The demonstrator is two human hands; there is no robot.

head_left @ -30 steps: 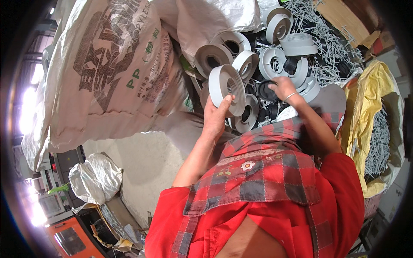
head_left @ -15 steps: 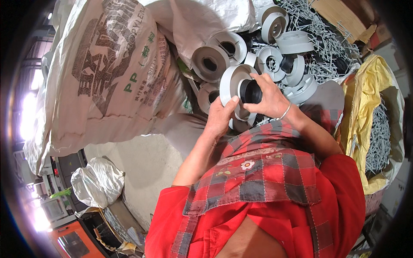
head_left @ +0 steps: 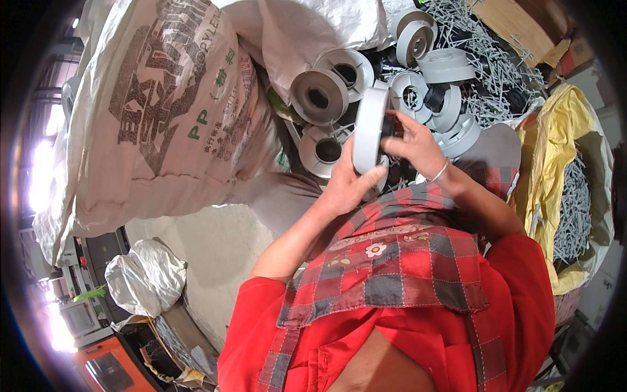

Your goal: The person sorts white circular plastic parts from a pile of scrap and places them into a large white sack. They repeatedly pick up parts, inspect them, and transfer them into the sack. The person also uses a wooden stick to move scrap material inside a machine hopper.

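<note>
A light-grey plastic flanged ring (head_left: 370, 130) is held up edge-on above my lap. My left hand (head_left: 353, 181) is closed round its lower left side, thumb across the bottom. On the ring's right side my right hand (head_left: 418, 147) grips a black round insert (head_left: 388, 127), which sits at the ring's centre. How deep it sits is hidden by the rim and my fingers. More grey flanged rings lie just beyond, among them a ring with a dark centre hole (head_left: 319, 98) and another near my left wrist (head_left: 320, 151).
A heap of thin grey plastic pieces (head_left: 480, 59) spreads at the back right. A large white woven sack (head_left: 163, 117) stands at the left. At the right, a yellow-lined sack (head_left: 555, 137) holds more thin pieces. A silvery bag (head_left: 147, 277) and an orange machine (head_left: 111, 366) are lower left.
The held ring has turned from showing its open face to edge-on, its black centre now mostly hidden. My left hand has moved slightly down and right; my right hand still grips the insert.
</note>
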